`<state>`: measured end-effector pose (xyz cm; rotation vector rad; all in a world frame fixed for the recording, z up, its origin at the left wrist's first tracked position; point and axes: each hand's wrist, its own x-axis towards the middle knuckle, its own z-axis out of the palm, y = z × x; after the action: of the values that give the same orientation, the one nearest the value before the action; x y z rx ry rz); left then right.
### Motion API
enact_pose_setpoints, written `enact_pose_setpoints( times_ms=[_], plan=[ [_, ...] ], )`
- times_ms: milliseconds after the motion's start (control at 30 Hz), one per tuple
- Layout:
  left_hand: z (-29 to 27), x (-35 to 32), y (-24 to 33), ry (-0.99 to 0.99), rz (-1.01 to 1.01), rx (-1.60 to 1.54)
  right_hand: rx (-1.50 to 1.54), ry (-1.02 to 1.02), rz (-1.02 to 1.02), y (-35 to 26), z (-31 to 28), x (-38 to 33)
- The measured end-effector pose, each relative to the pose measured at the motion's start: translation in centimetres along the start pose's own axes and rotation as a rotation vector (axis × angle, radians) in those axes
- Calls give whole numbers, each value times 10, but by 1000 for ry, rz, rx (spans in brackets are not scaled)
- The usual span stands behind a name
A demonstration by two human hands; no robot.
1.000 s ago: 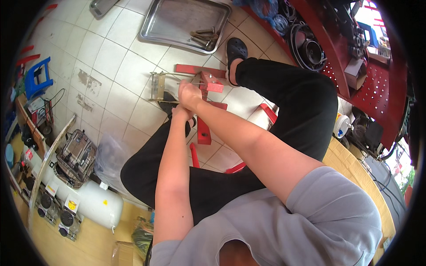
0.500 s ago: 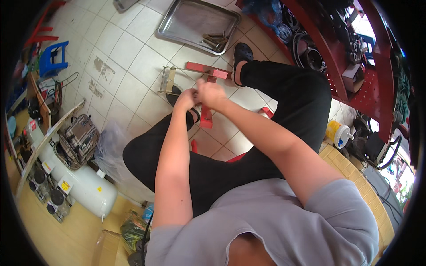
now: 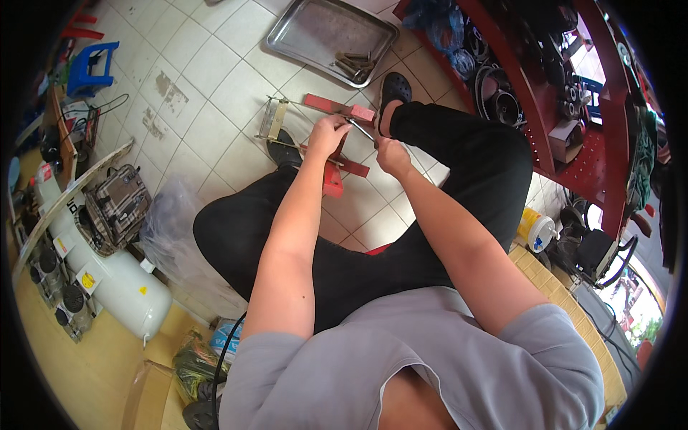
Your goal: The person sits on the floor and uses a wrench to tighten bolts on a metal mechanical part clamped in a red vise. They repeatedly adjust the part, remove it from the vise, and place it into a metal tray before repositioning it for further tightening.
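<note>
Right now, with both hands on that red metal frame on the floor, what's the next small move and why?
Probably keep the left hand bracing the red frame while the right hand works the thin metal rod, since both already grip there.

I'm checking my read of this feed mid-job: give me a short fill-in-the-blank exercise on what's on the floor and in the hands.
1. Both hands, the left hand and the right hand, work on a frame painted ____.
2. The metal tray lies on the ____ floor.
3. The compressor tank at the person's left is ____.
4. The small stool is ____.

Missing words: red; tiled; white; blue
</note>
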<state>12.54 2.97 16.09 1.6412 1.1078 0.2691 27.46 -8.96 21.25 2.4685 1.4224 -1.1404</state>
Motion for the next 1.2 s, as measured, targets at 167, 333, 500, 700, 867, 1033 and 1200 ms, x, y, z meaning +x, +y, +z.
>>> enact_pose_setpoints(
  times_ms=[167,333,500,700,867,1033,1200],
  plan=[
    [1,-1,16,89,124,426,-38,93,28,8,11,8],
    [-3,1,25,90,246,586,-84,75,89,5,13,12],
    [1,3,14,177,340,614,-90,82,191,13,14,22],
    [0,1,13,232,344,575,-172,29,172,-2,-26,-1],
    [-3,2,13,191,307,565,-39,367,-150,-51,-61,-42],
    [0,2,6,180,413,468,-36,434,-465,-80,-36,-32],
    [26,5,-41,96,125,-222,-16,300,-400,-129,-41,-2]
  ],
)
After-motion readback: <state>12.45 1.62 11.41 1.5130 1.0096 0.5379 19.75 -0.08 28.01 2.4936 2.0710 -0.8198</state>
